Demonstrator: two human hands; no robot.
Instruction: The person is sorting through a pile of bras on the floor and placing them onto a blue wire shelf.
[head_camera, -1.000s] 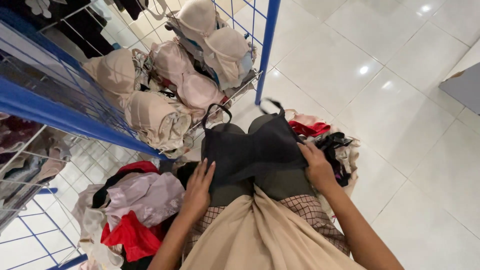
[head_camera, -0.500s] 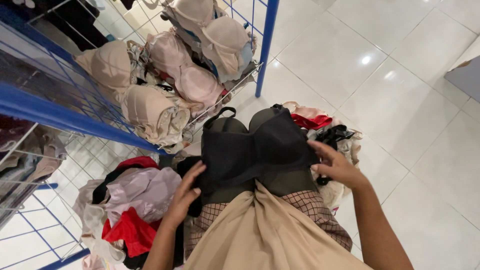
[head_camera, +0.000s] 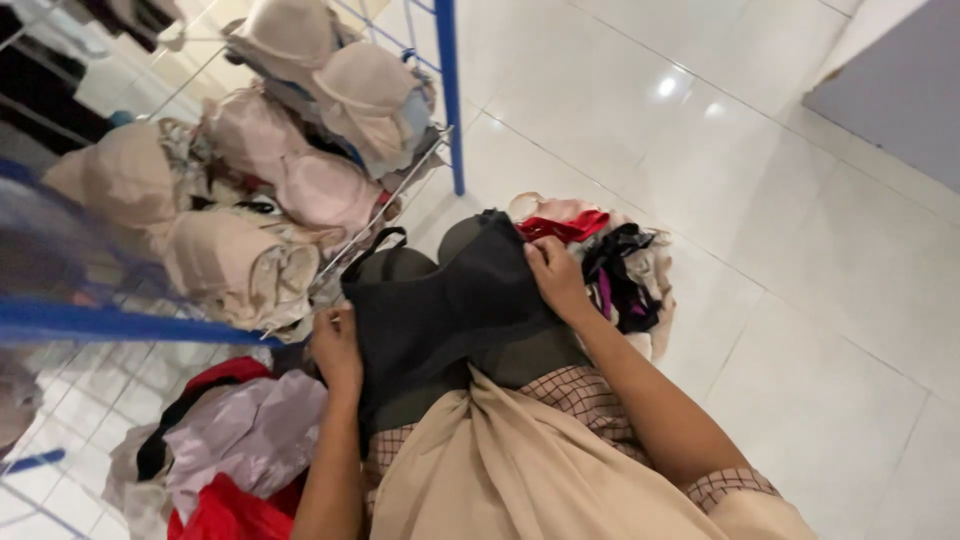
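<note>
Black bra (head_camera: 455, 300) is spread across the person's lap, over a beige cloth (head_camera: 520, 470). Left hand (head_camera: 337, 350) is closed on its left edge, right hand (head_camera: 556, 280) pinching the top of the right cup. Pretty crowded around it: a blue wire rack (head_camera: 448, 100) stuffed with beige and pink bras (head_camera: 300, 190) right up against the left side, a heap of red and lilac garments (head_camera: 230, 450) on the floor below it, another small pile (head_camera: 610, 265) behind the right hand on the white tiled floor (head_camera: 800, 300). Lower part of the bra disappears under the cloth, and the left fingers are mostly hidden behind the fabric.
</note>
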